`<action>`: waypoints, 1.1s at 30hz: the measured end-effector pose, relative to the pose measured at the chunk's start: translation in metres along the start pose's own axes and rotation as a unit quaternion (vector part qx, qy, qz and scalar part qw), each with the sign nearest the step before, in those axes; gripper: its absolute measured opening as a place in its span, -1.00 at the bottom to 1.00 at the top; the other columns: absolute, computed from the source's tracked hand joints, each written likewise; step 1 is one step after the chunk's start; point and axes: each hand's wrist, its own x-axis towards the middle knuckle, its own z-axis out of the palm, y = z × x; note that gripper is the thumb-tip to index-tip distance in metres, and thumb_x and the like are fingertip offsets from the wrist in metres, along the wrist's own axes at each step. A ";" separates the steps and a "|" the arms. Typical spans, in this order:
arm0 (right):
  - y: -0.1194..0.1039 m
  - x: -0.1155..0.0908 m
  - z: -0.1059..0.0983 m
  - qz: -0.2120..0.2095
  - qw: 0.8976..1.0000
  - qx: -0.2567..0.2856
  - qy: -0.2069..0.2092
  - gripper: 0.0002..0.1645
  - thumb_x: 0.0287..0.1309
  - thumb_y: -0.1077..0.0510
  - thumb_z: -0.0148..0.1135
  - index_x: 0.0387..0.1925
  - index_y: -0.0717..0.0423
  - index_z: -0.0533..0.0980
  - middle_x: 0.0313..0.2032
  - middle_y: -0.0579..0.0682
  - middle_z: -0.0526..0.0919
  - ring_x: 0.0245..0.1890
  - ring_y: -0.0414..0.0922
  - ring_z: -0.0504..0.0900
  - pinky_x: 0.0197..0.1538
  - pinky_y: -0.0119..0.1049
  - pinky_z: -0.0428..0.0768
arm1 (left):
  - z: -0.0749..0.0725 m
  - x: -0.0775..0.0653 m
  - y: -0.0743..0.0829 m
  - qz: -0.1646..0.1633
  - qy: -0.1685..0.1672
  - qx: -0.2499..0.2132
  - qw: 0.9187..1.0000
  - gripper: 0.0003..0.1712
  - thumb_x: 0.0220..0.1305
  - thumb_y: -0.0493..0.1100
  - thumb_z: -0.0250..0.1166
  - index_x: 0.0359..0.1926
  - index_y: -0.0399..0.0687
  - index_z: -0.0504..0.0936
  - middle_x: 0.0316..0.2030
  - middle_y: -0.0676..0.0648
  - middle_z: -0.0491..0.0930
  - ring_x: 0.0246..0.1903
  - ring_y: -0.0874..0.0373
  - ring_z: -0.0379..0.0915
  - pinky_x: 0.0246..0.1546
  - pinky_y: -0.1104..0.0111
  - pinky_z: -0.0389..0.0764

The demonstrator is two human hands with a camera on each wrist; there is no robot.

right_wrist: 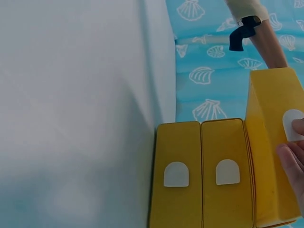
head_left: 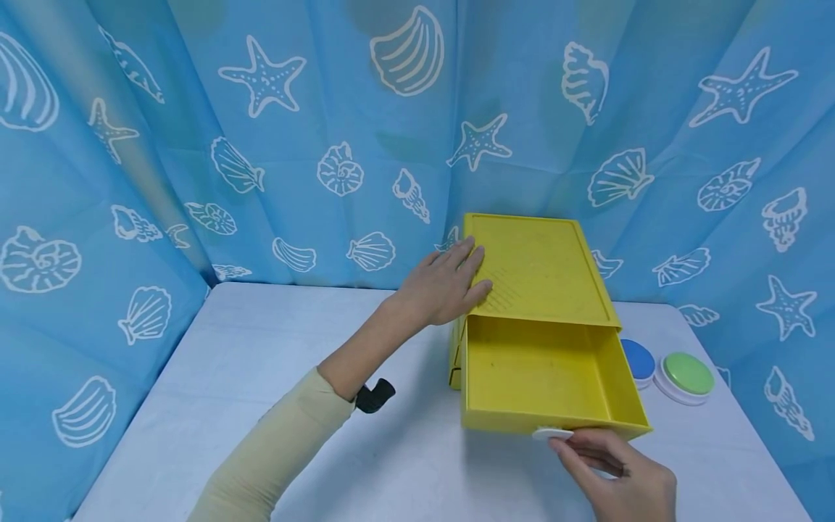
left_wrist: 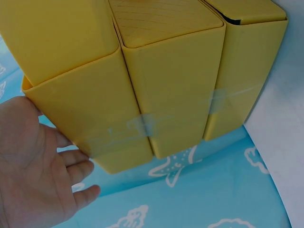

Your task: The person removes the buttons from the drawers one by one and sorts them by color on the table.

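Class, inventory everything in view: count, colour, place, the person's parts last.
drawer stack: 1, yellow, on the table
open drawer: 1, yellow, top
closed drawers: 2, yellow, below it
handles: 3, white, drawer fronts
tape: count unclear, clear, stack's side
blue-topped disc: 1, white base, right of stack
green-topped disc: 1, white base, beside it
table: 1, white, under the stack
curtain: count unclear, blue, white sea motifs, behind
sleeve: 1, beige, lower left, head view
strap: 1, black, beside it
left hand: 1, resting on the stack's top
right hand: 1, pinching the top handle
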 end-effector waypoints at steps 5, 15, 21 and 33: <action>0.001 0.007 0.004 -0.006 1.000 0.007 0.015 -0.77 -0.34 0.11 0.56 -0.60 -0.03 0.60 -0.63 -0.21 0.62 -0.63 -0.48 0.55 -0.48 -0.63 0.49 | 0.000 0.001 0.000 0.001 0.000 -0.003 1.000 -0.25 0.39 0.26 -0.43 0.44 -0.01 -0.18 0.43 -0.01 -0.28 0.38 0.16 -0.40 0.31 0.19 -0.18; 0.003 0.022 0.008 -0.044 0.999 0.018 0.013 -0.77 -0.28 0.07 0.54 -0.53 0.00 0.61 -0.56 -0.18 0.65 -0.58 -0.43 0.57 -0.44 -0.66 0.47 | 0.000 0.000 0.000 0.001 0.002 -0.005 1.000 -0.25 0.39 0.26 -0.43 0.44 -0.01 -0.17 0.43 -0.01 -0.27 0.38 0.17 -0.38 0.31 0.18 -0.15; 0.004 0.032 0.011 -0.077 0.997 0.022 0.017 -0.78 -0.25 0.06 0.52 -0.51 0.00 0.62 -0.55 -0.21 0.65 -0.53 -0.38 0.59 -0.40 -0.68 0.47 | -0.001 -0.001 0.000 0.000 0.001 -0.004 1.000 -0.25 0.39 0.26 -0.43 0.44 -0.01 -0.16 0.43 -0.01 -0.26 0.38 0.16 -0.37 0.31 0.18 -0.15; 0.008 0.054 0.018 -0.147 0.987 0.056 0.035 -0.74 -0.25 0.12 0.52 -0.47 0.05 0.59 -0.52 -0.15 0.64 -0.50 -0.46 0.57 -0.36 -0.66 0.48 | -0.001 0.000 0.000 0.000 0.003 0.001 1.000 -0.26 0.39 0.25 -0.43 0.44 -0.02 -0.15 0.43 -0.02 -0.25 0.38 0.16 -0.37 0.31 0.18 -0.14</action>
